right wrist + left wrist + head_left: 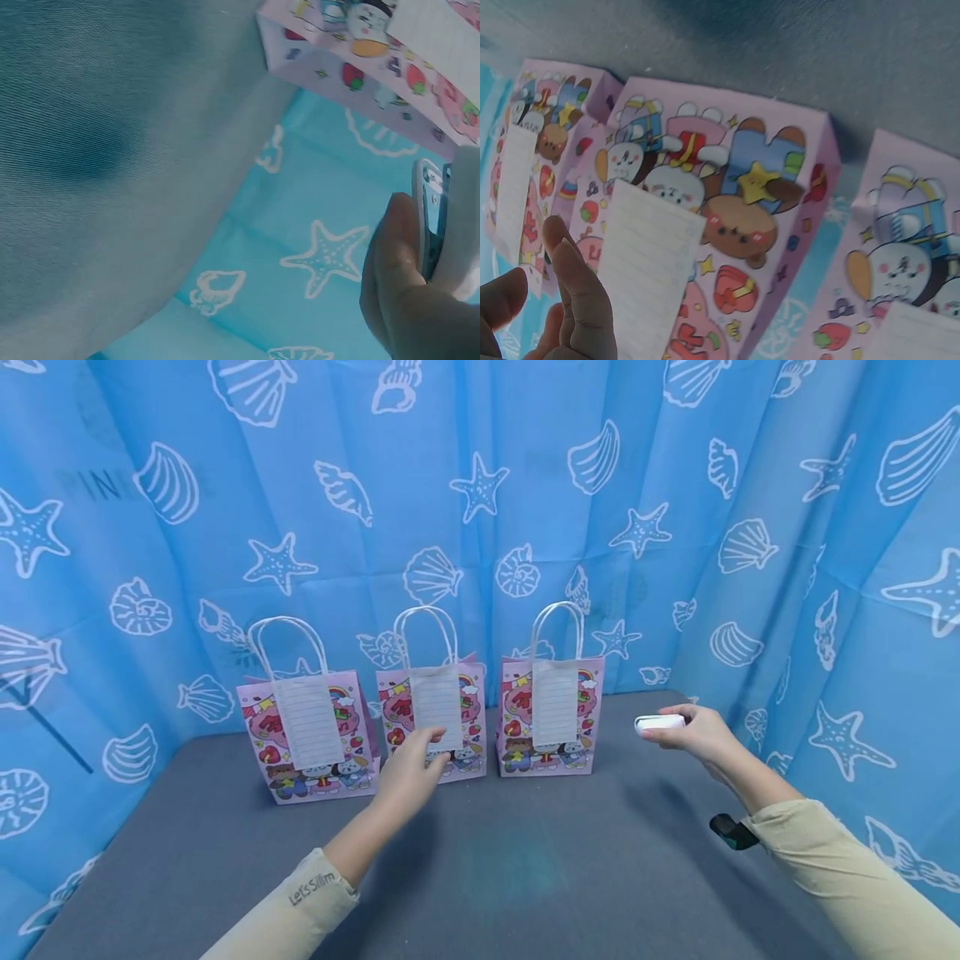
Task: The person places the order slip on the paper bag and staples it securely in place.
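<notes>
My right hand (702,735) grips a small white stapler (660,723) above the table's right side. In the right wrist view, a shiny metal plate shows along the stapler (450,217), beside my thumb. My left hand (411,772) holds nothing; its fingers are loosely bent in front of the middle pink paper bag (471,727). The lined paper strip (435,693) on that bag hangs behind the fingertips. To either side stand a left bag (360,710) and a right bag (517,718), each printed with cartoon animals and bearing a lined strip.
All three bags stand upright on a grey table (495,860), their white twisted handles (427,608) raised. A blue curtain (480,527) with white shells and starfish hangs close behind and along the sides. A dark device (733,832) sits at my right wrist.
</notes>
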Motion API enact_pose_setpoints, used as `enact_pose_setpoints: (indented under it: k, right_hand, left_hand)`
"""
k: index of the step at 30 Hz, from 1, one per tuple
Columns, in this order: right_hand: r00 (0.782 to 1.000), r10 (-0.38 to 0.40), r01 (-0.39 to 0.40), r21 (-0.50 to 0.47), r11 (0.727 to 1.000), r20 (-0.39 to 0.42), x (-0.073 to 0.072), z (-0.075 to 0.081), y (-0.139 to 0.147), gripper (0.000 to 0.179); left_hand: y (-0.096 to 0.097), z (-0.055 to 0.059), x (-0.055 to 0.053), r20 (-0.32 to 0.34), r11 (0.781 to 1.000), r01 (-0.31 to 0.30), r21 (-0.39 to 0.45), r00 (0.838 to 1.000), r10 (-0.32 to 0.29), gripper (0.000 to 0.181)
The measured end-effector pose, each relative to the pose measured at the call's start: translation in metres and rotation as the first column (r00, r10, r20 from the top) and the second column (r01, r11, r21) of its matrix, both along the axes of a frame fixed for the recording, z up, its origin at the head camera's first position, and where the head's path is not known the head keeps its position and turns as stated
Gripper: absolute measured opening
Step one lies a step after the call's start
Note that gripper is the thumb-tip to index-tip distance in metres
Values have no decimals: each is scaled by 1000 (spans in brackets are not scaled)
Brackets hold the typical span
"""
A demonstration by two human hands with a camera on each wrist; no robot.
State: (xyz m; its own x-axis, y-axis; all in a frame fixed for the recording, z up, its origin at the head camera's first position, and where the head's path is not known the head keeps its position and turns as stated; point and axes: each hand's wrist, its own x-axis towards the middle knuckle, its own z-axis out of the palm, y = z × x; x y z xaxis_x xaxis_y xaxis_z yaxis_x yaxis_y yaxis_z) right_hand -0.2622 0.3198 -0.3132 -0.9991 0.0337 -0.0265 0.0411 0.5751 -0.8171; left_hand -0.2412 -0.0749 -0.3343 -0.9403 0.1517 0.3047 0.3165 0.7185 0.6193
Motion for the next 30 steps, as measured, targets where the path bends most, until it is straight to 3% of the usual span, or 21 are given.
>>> enact_pose_setpoints:
  k: [8, 12, 18, 30]
  right_hand:
    - [995, -79, 81, -17, 997, 64, 1, -15, -3, 73]
    - [991, -111, 112, -14, 994, 77, 1, -20, -2, 71]
    - [976, -132, 144, -58, 988, 171, 1, -25, 0, 71]
    - [936, -174, 214, -103, 971, 307, 0, -36, 0, 96]
  left_hand:
    - [-14, -13, 5, 7, 999, -12, 30, 1000, 11, 35]
    - [-21, -15, 7, -1, 1000, -18, 13, 1000, 18, 34]
    - [-30, -16, 11, 19, 999, -26, 19, 999, 25, 35]
    - [-61, -17, 23, 87, 996, -94, 4, 992, 93, 36]
